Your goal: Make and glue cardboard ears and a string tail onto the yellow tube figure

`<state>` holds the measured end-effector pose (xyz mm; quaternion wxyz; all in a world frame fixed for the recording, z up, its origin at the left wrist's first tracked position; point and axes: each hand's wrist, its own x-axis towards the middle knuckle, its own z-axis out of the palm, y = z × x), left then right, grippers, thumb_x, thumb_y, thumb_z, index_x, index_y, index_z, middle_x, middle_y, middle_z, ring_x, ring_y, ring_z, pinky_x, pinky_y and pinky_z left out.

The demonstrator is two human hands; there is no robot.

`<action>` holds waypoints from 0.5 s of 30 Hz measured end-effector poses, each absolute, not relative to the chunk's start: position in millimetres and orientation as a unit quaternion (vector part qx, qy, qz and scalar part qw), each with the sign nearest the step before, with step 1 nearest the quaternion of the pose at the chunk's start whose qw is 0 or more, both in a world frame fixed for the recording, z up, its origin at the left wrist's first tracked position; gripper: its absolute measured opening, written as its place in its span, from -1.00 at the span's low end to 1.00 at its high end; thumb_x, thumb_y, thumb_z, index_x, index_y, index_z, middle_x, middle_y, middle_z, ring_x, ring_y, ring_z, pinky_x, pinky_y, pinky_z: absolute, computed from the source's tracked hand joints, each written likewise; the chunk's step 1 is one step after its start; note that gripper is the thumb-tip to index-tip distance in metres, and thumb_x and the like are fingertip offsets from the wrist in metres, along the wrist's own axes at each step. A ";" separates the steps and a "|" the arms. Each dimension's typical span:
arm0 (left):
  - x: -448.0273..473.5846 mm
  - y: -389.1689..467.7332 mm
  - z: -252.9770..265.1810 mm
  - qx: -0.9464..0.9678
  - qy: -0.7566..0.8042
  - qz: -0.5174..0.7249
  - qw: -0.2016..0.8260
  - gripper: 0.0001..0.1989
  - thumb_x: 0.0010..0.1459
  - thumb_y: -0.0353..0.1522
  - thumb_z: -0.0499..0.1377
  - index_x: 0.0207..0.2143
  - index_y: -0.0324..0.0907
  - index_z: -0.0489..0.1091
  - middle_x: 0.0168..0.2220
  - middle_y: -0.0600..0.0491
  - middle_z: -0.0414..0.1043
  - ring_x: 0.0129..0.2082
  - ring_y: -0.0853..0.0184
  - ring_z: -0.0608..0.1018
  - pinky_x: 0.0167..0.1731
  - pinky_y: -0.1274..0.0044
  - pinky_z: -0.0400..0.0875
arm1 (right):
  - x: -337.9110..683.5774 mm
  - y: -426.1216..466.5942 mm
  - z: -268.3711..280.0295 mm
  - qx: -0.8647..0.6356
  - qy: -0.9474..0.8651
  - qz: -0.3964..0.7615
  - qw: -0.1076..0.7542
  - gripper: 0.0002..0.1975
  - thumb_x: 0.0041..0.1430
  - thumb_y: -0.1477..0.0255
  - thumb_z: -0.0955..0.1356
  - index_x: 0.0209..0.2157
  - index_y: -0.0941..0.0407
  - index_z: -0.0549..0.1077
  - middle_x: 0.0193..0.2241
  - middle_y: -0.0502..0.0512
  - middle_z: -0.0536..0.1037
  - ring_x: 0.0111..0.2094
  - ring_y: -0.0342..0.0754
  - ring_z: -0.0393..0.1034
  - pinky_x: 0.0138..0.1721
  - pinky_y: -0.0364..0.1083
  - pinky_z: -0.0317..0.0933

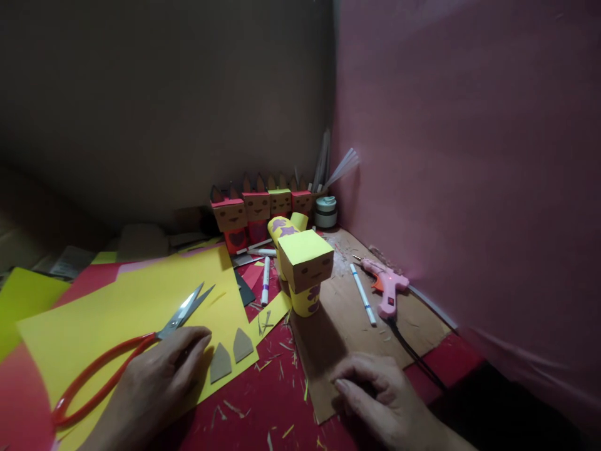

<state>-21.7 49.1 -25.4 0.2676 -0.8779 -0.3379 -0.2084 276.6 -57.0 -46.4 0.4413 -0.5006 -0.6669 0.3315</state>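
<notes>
My left hand [164, 369] rests on a large sheet of yellow paper [131, 300], its fingers curled in with nothing showing between them. Beside and partly behind it lie red-handled scissors [176, 322], blades apart. Just right of that hand are two pointed cardboard pieces [231, 356]. My right hand [382, 391] is closed near the front of a brown cardboard sheet [323, 382], with no object visible in the fingers. Between and beyond both hands stands a cardboard figure [307, 272] with a yellow-topped box head, a drawn face and a yellow body with purple shapes.
A pink glue gun [387, 285] with a black cord lies at right, near a blue-banded marker [363, 294]. A purple marker [265, 282] lies left of the figure. Several eared box-head figures [257, 210] stand behind, beside a lidded jar [325, 213]. Paper scraps dot the red surface [263, 401].
</notes>
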 end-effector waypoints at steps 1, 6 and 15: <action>-21.8 48.7 -25.2 -0.878 -0.339 -0.209 0.267 -0.66 0.21 -0.37 -0.06 -0.47 -0.15 0.47 -0.42 -0.01 0.58 -0.56 0.29 0.58 -0.64 0.54 0.38 | 276.3 -57.5 -45.7 -0.504 -0.665 0.331 0.440 -0.80 0.18 0.45 0.26 -0.43 0.16 0.48 -0.53 0.09 0.53 -0.47 -0.10 0.42 -0.42 -0.14 0.26; -22.9 48.4 -26.5 -0.880 -0.329 -0.194 0.284 -0.64 0.22 -0.37 -0.08 -0.45 -0.17 0.48 -0.40 -0.06 0.59 -0.58 0.28 0.57 -0.67 0.53 0.34 | 275.2 -58.5 -48.2 -0.515 -0.629 0.377 0.444 -0.82 0.19 0.44 0.27 -0.40 0.17 0.48 -0.51 0.06 0.48 -0.46 -0.11 0.40 -0.42 -0.14 0.25; -35.5 57.3 -36.7 -0.874 -0.326 -0.193 0.306 -0.77 0.18 -0.40 0.01 -0.33 -0.20 0.47 -0.26 -0.09 0.57 -0.44 0.24 0.60 -0.53 0.50 0.43 | 273.9 -58.5 -65.2 -0.484 -0.548 0.479 0.486 -0.78 0.23 0.33 0.28 -0.40 0.17 0.43 -0.54 -0.03 0.33 -0.52 -0.18 0.23 -0.44 -0.16 0.23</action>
